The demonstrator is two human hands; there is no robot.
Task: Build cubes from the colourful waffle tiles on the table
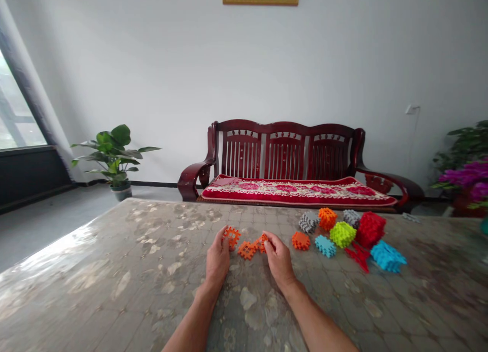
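My left hand is closed on the edge of a flat orange interlocking tile, a square lattice with notched edges, held tilted up. Opposite it, my right hand pinches a second orange tile. A third orange tile adjoins that one on its left; whether the two are joined I cannot tell. A small gap separates the left-hand tile from this pair. To the right of my right hand lies an orange stack of pieces, with a light blue stack beside it.
Farther right on the patterned tablecloth are a lime green block, a red block, a blue stack, loose red pieces, a grey stack and another orange block. A wooden bench stands behind the table.
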